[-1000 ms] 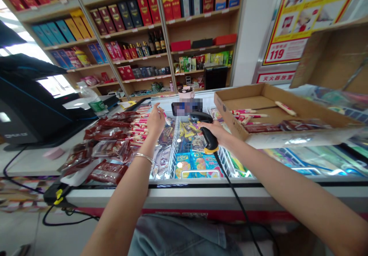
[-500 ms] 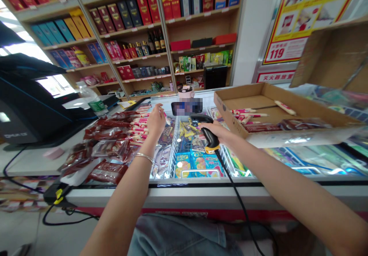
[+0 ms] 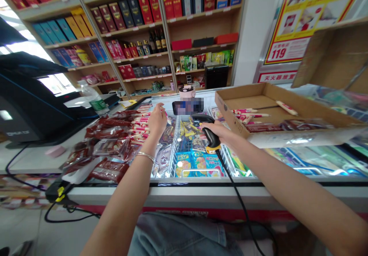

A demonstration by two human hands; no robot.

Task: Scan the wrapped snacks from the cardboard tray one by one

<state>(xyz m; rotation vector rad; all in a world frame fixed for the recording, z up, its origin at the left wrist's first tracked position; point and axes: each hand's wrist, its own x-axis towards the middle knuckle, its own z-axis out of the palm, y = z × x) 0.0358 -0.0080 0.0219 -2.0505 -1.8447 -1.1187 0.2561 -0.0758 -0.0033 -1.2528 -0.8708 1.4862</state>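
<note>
Barcode scanner [image 3: 211, 136], black with a yellow-orange butt, sits mid-frame in the head view, clasped by the right hand [image 3: 220, 130]. Well apart, left of centre, the left hand [image 3: 157, 120] is beside pink-and-white wrapped sticks [image 3: 140, 125]; whether it grips one, I cannot tell. An open cardboard box [image 3: 250, 99] fills the right.

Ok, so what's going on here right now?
A person's right grip holds a black corded scanner over a display case of colourful packets. The left grip is beside a row of pink-and-white sticks; whether it holds one is hard to tell. Reddish-brown packs lie to the left of the sticks, and an open cardboard box on the right holds similar sticks and packs.
</note>
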